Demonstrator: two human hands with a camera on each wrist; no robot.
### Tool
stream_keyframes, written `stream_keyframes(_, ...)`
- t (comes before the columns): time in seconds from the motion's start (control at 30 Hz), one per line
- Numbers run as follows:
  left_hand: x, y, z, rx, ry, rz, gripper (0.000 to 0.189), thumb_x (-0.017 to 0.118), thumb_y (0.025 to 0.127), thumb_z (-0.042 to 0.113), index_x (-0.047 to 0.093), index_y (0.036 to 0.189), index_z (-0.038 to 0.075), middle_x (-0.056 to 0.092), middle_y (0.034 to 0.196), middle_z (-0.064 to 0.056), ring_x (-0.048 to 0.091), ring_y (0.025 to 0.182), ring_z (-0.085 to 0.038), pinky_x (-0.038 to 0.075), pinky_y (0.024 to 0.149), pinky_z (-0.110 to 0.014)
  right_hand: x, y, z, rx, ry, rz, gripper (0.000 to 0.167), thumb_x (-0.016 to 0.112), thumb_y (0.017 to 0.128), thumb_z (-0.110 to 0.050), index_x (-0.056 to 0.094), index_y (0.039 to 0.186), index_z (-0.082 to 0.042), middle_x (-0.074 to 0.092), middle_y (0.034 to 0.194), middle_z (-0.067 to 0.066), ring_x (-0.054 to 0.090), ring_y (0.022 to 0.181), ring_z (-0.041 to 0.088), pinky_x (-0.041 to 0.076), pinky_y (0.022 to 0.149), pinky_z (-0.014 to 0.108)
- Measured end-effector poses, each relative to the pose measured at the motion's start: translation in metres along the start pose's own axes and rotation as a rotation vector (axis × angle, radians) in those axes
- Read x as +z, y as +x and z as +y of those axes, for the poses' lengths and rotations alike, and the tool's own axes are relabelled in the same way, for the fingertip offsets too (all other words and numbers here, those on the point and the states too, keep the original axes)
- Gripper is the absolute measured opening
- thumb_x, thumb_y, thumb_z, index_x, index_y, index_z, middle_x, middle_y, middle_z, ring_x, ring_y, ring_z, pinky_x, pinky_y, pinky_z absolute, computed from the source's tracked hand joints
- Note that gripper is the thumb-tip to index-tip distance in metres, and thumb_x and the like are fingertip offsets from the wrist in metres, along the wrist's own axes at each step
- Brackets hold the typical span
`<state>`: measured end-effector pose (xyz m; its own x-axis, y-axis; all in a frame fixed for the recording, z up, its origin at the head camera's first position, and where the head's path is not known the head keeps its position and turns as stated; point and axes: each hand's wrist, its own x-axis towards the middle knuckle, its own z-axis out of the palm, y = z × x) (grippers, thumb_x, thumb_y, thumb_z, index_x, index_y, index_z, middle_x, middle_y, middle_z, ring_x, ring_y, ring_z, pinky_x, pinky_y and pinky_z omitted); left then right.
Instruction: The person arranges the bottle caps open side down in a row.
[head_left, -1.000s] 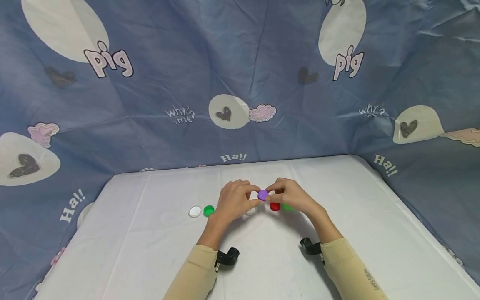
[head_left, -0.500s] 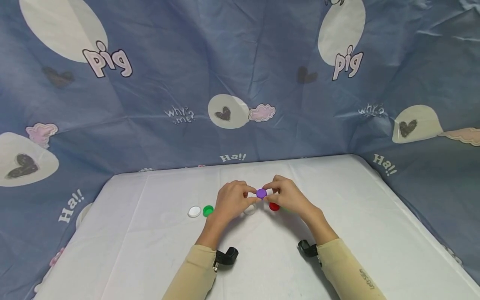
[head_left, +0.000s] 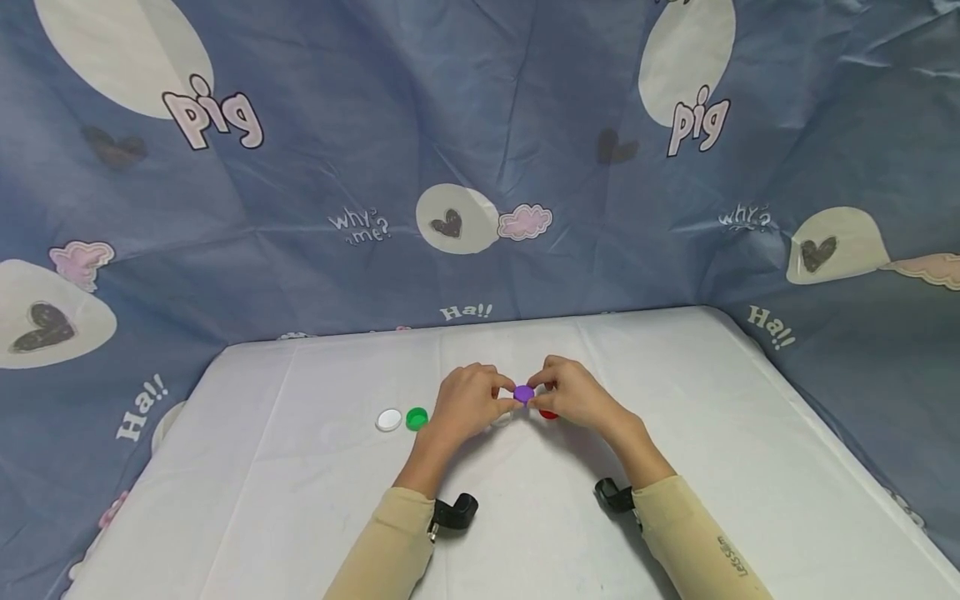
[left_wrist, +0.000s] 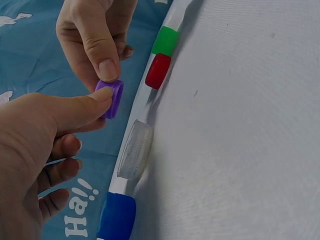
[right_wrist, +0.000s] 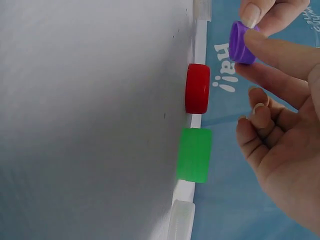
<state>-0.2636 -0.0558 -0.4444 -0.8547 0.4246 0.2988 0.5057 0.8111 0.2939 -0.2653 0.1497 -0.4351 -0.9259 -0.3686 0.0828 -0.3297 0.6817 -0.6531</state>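
A small purple bottle cap (head_left: 523, 394) is held in the air between both hands, above the white table. My left hand (head_left: 468, 403) pinches its left side with thumb and fingers. The right hand (head_left: 576, 392) pinches the opposite side. In the left wrist view the purple cap (left_wrist: 118, 102) stands on edge between the two thumbs. The right wrist view shows its hollow side (right_wrist: 236, 44). Below the hands lie a red cap (head_left: 549, 413), partly covered by the right hand, and a clear cap (head_left: 501, 420), partly behind the left thumb.
On the table's left lie a white cap (head_left: 388, 419) and a green cap (head_left: 417, 418). A blue cap (left_wrist: 118, 217) shows in the left wrist view. A light green cap (right_wrist: 195, 155) and a translucent cap (right_wrist: 181, 221) appear in the right wrist view. A patterned blue cloth (head_left: 337, 275) hangs behind.
The right hand has shifted slightly left and now hides the light green cap in the head view. Both hands and the purple cap rose slightly, then came down again. The hold on the cap persists.
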Motion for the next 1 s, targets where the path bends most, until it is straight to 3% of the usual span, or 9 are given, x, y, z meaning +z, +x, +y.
stream_keyframes(0.27,0.006,-0.002,0.005,-0.005,0.038,-0.037,0.024,0.079,0.080,0.045,0.080,0.097,0.028,0.059,0.068,0.011,0.048,0.064,-0.007,0.036,0.056,-0.025,0.003,-0.001,0.001,-0.025,-0.073,-0.040,0.023,0.082,0.078,-0.016,0.079,0.099,-0.008,0.056,0.078,-0.002,0.050,0.068,0.011,0.041,0.062,0.025)
stream_keyframes(0.63,0.015,-0.002,0.011,-0.026,0.094,-0.045,0.025,0.081,0.077,0.047,0.081,0.094,0.029,0.074,0.087,0.007,0.066,0.081,-0.016,0.049,0.069,-0.034,0.005,-0.002,-0.001,-0.009,-0.164,-0.079,0.021,0.085,0.075,-0.016,0.078,0.094,-0.011,0.057,0.082,0.003,0.050,0.069,0.012,0.041,0.064,0.027)
stream_keyframes(1.0,0.017,-0.004,0.013,-0.038,0.097,-0.056,0.026,0.083,0.076,0.046,0.081,0.094,0.028,0.072,0.085,0.005,0.063,0.079,-0.017,0.043,0.068,-0.032,0.007,-0.005,-0.002,-0.007,-0.222,-0.075,0.020,0.086,0.074,-0.017,0.077,0.092,-0.014,0.059,0.082,0.003,0.049,0.071,0.012,0.040,0.066,0.028)
